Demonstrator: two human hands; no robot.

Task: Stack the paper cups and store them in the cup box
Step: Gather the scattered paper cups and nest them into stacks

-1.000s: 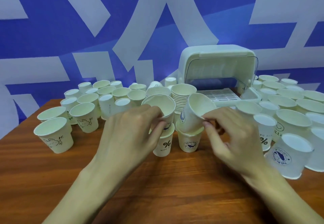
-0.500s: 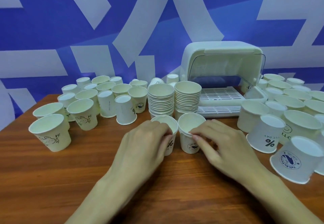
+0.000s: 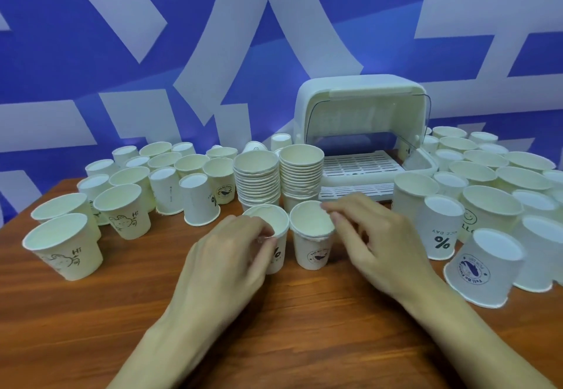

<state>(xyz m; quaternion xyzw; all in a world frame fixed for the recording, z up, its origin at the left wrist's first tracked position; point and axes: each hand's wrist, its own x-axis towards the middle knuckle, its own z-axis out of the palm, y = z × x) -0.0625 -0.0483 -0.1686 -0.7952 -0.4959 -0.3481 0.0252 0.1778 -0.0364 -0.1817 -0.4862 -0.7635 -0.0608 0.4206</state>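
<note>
Two short cup stacks stand side by side on the wooden table in front of me. My left hand (image 3: 225, 254) grips the left one, a paper cup with a % mark (image 3: 275, 236). My right hand (image 3: 374, 242) pinches the rim of the right one, a paper cup with a round bird logo (image 3: 313, 242). Behind them stand two taller stacks of nested cups (image 3: 257, 181) (image 3: 301, 175). The white cup box (image 3: 359, 99) sits behind those with its lid raised and its slotted tray (image 3: 359, 164) showing.
Several loose cups (image 3: 122, 215) stand upright or upside down at the left, some with a "Hi" drawing. Many more crowd the right side, among them an upturned % cup (image 3: 438, 230) and a tilted blue-logo cup (image 3: 484, 266). Bare wood (image 3: 304, 327) lies near me.
A second ago each hand held a cup lifted above the two cups on the table. Both cups came down into them, and the hands now stay low on the pair.
</note>
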